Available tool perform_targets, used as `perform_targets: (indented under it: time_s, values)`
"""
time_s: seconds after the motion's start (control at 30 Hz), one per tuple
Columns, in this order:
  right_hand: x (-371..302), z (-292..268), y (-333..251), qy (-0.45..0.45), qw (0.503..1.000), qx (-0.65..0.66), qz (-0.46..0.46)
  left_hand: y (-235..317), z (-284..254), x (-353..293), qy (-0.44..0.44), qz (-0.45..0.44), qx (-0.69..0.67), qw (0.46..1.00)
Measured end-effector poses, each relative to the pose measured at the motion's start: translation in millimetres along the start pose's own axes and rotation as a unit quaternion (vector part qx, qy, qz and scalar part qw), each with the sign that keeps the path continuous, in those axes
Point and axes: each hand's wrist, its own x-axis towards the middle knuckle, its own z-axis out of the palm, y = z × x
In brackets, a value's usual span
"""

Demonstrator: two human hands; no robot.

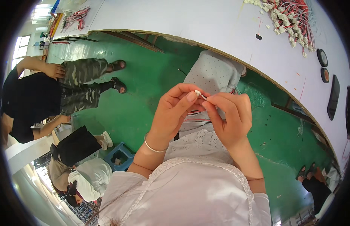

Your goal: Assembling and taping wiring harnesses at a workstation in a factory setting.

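A small white plug connector (198, 92) is pinched between the thumb and fingers of my left hand (171, 111), above my lap. Close by on the right, my right hand (232, 116) has thumb and forefinger closed on a thin white wire (204, 97) that runs to the connector. Whether the wire's end sits inside the connector is too small to tell. Red and white wires (197, 120) lie across my lap beneath both hands, partly hidden by them, over a pale dotted cloth (209, 69).
A white table (205, 22) curves across the far side and right. On it are a heap of red and white wires with white connectors (290, 22), two round dark-rimmed items (322, 58) and a dark phone-like object (333, 97). A blue stool (120, 156) and several people are nearby.
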Motion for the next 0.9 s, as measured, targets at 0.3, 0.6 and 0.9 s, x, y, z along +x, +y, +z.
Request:
perform_targets:
  time_s: [0.3, 0.6, 0.9]
  values:
    - [16, -1, -3, -0.023, 0.997, 0.031, 0.065, 4, -4, 4, -0.008, 0.003, 0.001, 1.0]
    - [9, -4, -2, -0.014, 0.998, 0.005, 0.067, -1, -1, -2, 0.007, 0.022, 0.011, 1.0]
    - [12, -3, -3, -0.029, 0.995, 0.026, 0.088, 0, 1, -1, 0.01, 0.032, 0.044, 0.998]
